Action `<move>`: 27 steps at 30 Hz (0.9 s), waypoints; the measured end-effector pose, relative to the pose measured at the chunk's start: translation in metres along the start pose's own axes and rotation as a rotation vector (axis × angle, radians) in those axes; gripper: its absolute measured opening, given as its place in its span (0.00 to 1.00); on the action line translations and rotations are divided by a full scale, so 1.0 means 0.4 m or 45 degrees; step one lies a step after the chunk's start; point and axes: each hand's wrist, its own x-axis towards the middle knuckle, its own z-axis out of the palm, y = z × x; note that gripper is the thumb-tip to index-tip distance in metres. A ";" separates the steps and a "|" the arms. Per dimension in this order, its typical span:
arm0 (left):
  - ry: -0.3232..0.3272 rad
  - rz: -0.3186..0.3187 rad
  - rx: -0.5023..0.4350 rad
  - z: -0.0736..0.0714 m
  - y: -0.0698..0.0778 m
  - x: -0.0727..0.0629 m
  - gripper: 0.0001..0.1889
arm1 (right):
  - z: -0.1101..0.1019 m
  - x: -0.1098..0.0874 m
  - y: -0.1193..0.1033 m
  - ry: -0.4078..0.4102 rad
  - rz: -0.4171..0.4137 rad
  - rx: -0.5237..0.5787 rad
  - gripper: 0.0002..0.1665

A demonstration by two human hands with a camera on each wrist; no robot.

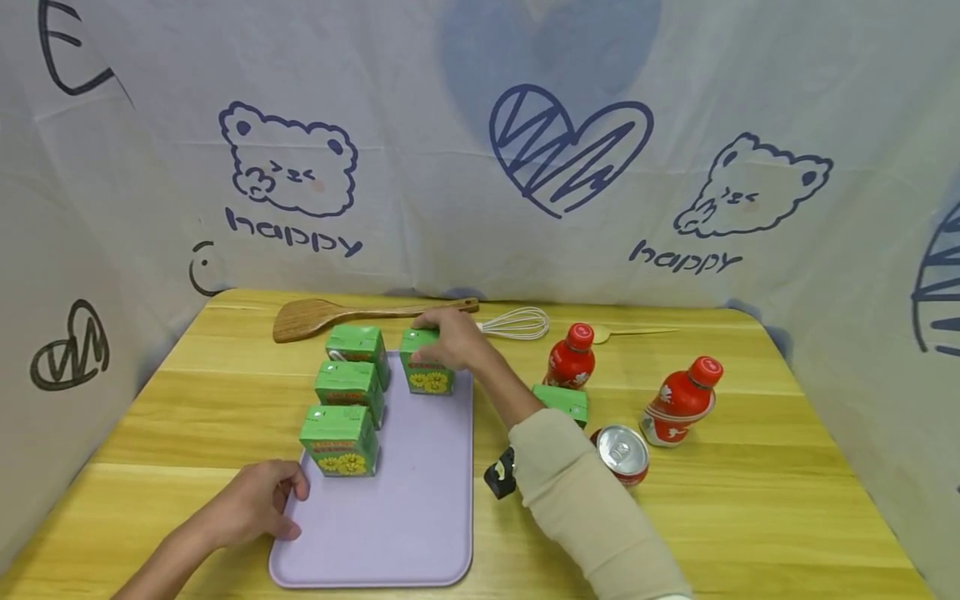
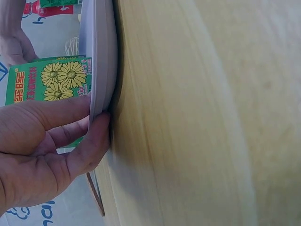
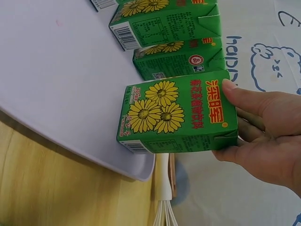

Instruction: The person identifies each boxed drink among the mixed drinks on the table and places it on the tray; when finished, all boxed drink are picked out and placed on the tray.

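- Here, the right hand (image 1: 452,337) grips the top of a green drink carton printed with yellow daisies (image 1: 427,364), fingers and thumb wrapped over its upper end; the carton stands upright at the far right corner of the flat lilac plastic tray (image 1: 420,508).
- In the right wrist view the carton's base seems to sit on the tray just inside the rim, though I cannot tell whether its full weight is down.
- The left hand (image 1: 255,504) pinches the tray's near left edge, thumb on top and fingers curled beneath, holding it against the pale wooden table (image 1: 750,500).
- Three matching green cartons (image 1: 341,437) stand in a column down the tray's left side, so by my reckoning four are now on it.
- One more green carton (image 1: 562,402) lies off the tray to the right, beside two red bottles (image 1: 678,402) and a silver-topped can (image 1: 622,452); that one looks left to do.
- A wooden spatula (image 1: 330,315) and a wire whisk (image 1: 517,323) lie along the far edge.
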 end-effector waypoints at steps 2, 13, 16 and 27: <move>0.002 -0.007 0.001 0.000 0.002 0.000 0.20 | 0.000 0.002 0.002 -0.006 -0.001 -0.001 0.28; 0.002 0.007 -0.006 0.000 0.005 0.004 0.20 | -0.006 0.006 0.002 -0.041 0.004 -0.022 0.28; 0.008 0.009 -0.004 0.001 0.005 0.004 0.20 | -0.009 0.003 -0.001 -0.061 0.015 -0.013 0.30; 0.008 -0.023 -0.002 0.002 0.003 0.003 0.20 | -0.044 -0.049 -0.010 -0.069 -0.085 -0.004 0.35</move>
